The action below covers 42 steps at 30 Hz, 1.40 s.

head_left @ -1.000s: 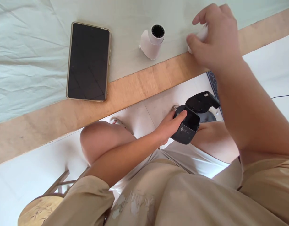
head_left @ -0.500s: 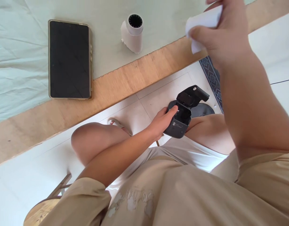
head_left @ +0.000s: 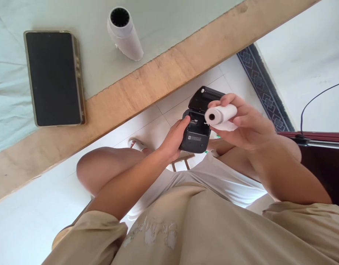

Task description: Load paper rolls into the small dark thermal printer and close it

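Note:
My left hand [head_left: 173, 139] grips a small black label printer [head_left: 195, 137] over my lap, with its lid [head_left: 204, 98] flipped up and its compartment showing. My right hand [head_left: 245, 123] holds a white paper roll [head_left: 220, 115] just to the right of the open printer, its dark core facing me. The roll is close to the compartment but outside it.
A wooden table edge [head_left: 147, 86] runs diagonally above my knees, covered by a pale green cloth [head_left: 169, 22]. On the cloth lie a dark phone [head_left: 52, 77] and another white paper roll [head_left: 124, 32]. A patterned rug border [head_left: 262, 90] and a black cable [head_left: 317, 97] lie at right.
My right hand has lifted the paper roll off the table and carried it down beside the open printer. My left hand keeps holding the printer, now raised slightly toward the table edge.

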Available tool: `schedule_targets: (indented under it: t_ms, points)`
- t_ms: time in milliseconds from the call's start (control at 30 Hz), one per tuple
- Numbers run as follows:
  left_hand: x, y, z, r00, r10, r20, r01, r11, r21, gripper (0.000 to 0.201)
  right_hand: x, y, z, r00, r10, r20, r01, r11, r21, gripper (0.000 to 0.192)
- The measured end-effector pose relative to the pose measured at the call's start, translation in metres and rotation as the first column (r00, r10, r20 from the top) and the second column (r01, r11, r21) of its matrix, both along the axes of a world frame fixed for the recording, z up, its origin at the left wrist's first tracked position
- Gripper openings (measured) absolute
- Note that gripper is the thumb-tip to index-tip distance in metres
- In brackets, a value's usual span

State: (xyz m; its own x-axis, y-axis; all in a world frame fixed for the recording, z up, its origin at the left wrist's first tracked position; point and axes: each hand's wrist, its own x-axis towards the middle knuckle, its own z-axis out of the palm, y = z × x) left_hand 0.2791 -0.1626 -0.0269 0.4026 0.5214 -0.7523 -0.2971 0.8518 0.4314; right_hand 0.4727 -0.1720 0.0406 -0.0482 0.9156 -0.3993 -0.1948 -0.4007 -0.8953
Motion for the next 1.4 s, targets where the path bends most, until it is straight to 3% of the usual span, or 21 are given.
schedule_targets:
  t_ms: [167,333,567,733,933,1000,1067,1167,1233,1333,1400]
  points:
    - [0.000,0.007,-0.001,0.998,0.022,-0.058,-0.018,0.998,0.061,0.044,-0.007,-0.003,-0.010,0.994,0.107,0.001,-0.107,0.992,-0.061,0.056]
    - [0.002,0.013,0.001,0.992,0.051,-0.112,-0.042,0.996,0.077,0.043,0.000,-0.003,-0.020,1.000,0.017,0.005,-0.016,0.992,-0.127,0.072]
    - [0.006,0.017,0.000,0.999,-0.024,-0.023,0.027,0.993,0.112,0.044,0.011,-0.002,-0.025,0.997,-0.029,0.078,0.028,1.000,0.005,0.057]
    - [0.010,0.018,0.004,1.000,-0.027,-0.006,0.027,0.994,0.102,0.043,0.019,0.000,-0.020,0.988,-0.129,0.080,0.132,0.991,-0.032,0.059]
    - [0.012,0.017,0.002,0.997,-0.012,-0.072,0.017,0.997,0.077,0.044,0.016,-0.002,-0.018,0.964,-0.065,0.259,0.039,0.994,0.106,0.060]
    - [0.012,0.017,-0.001,0.994,0.003,-0.108,0.006,0.997,0.082,0.044,0.013,-0.006,-0.020,0.920,-0.051,0.389,-0.018,0.985,0.171,0.061]
    - [0.012,0.016,-0.002,0.991,0.015,-0.133,-0.001,0.995,0.104,0.046,0.011,-0.009,-0.026,0.807,-0.106,0.580,-0.092,0.949,0.302,0.059]
    - [0.012,0.014,0.001,0.988,0.026,-0.154,0.002,0.985,0.174,0.048,0.010,-0.011,-0.041,0.580,-0.260,0.772,-0.279,0.827,0.488,0.045]
    - [0.012,0.012,0.004,0.988,0.025,-0.150,0.009,0.974,0.226,0.046,0.011,-0.010,-0.049,0.478,-0.295,0.827,-0.382,0.778,0.498,0.030]
    - [0.011,0.010,0.007,0.987,0.018,-0.158,0.029,0.956,0.293,0.039,0.011,-0.007,-0.056,0.415,-0.245,0.876,-0.457,0.777,0.433,0.010]
    - [0.009,0.008,0.007,0.985,0.011,-0.173,0.045,0.948,0.316,0.037,0.011,-0.005,-0.056,0.428,-0.226,0.875,-0.480,0.764,0.432,0.014]
